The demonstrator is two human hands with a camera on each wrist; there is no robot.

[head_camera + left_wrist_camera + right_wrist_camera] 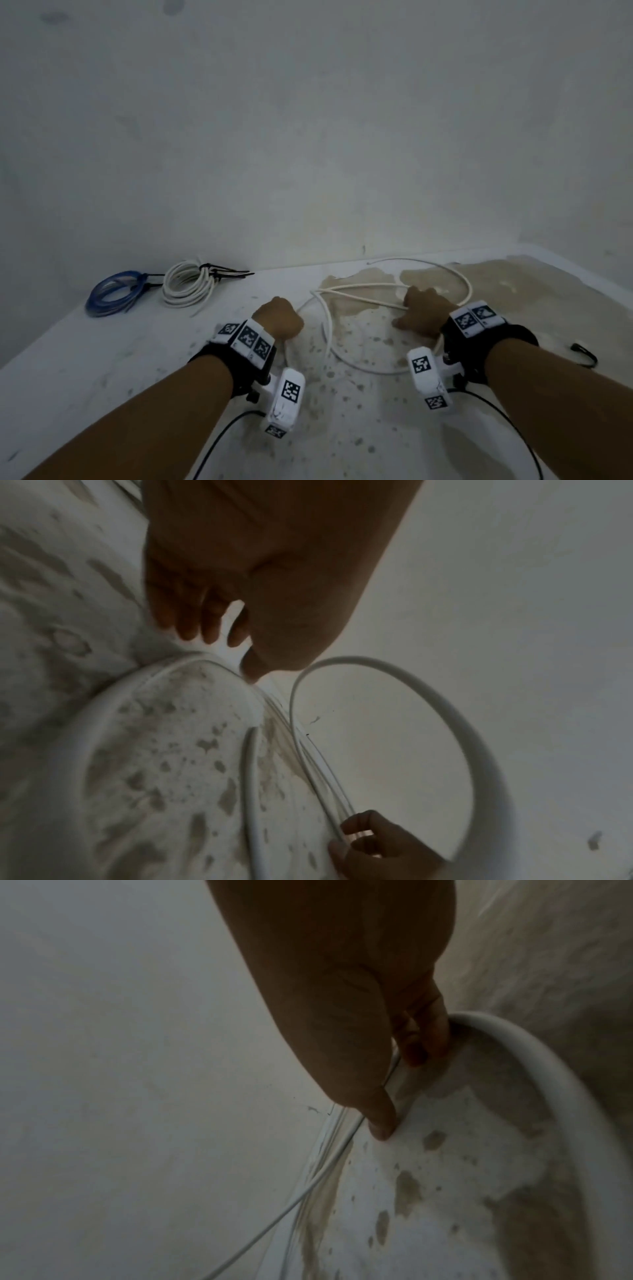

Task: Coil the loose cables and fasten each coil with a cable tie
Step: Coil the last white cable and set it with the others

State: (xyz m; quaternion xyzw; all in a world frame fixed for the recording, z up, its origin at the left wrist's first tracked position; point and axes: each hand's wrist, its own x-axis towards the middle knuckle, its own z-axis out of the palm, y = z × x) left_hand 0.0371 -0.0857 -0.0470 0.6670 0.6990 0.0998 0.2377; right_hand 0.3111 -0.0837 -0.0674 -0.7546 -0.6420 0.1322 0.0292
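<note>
A loose white cable (356, 294) lies in wide loops across the stained white table (102, 359), between my two hands. My left hand (279, 320) grips one loop of it, fingers curled (205, 626) around the cable (394, 664). My right hand (423, 313) pinches several strands gathered together, thumb (380, 1123) pressing the cable (514, 1047) against the fingers. At the back left lie a white coil (186, 286) and a blue coil (114, 294), each bound with black cable ties (227, 270).
A pale wall (308, 120) rises right behind the table's far edge. A brown stain (513, 284) spreads over the right of the tabletop. A small black object (587, 353) lies at the right, by my right forearm. Black wires run back from both wrist cameras.
</note>
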